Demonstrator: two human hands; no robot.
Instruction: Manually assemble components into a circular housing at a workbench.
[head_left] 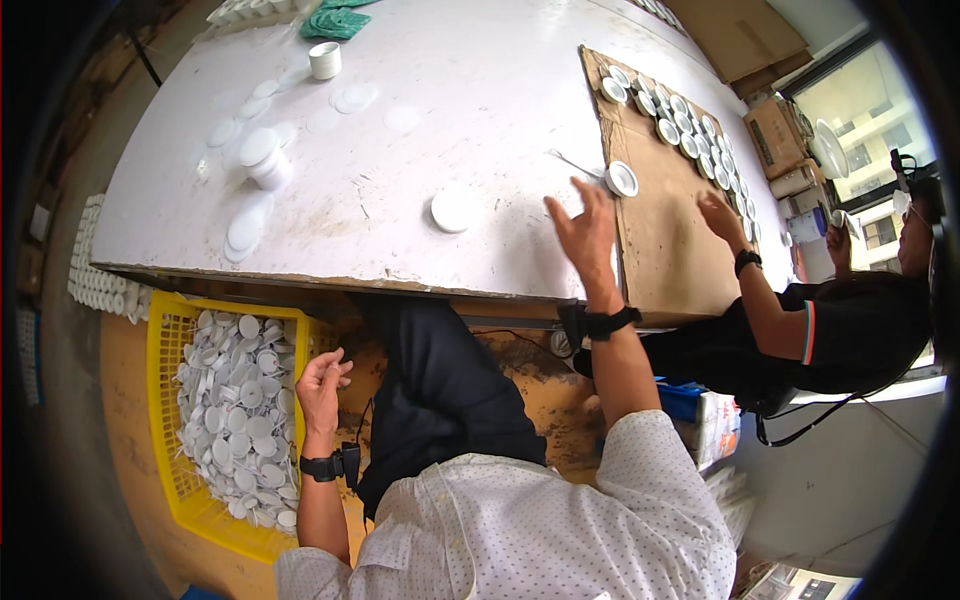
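My right hand (584,232) reaches over the table with its fingers spread, holding nothing. Just beyond its fingertips lies a white round cup-shaped piece (622,180) with a thin wire lead, at the left edge of a cardboard sheet (665,260). To the left of that hand, a flat white disc (453,211) rests on the white table (380,170). My left hand (322,388) hangs below the table edge, beside a yellow basket (160,400). Its fingers are loosely bent and apart, with nothing visible in them. The basket holds many white discs with leads (240,420).
Several white cup-shaped pieces (690,135) stand in rows on the cardboard. At left are a stack of white discs (262,160), scattered discs (245,225) and a white cylindrical stack (325,60). A co-worker's hand (722,218) reaches over the cardboard from the right.
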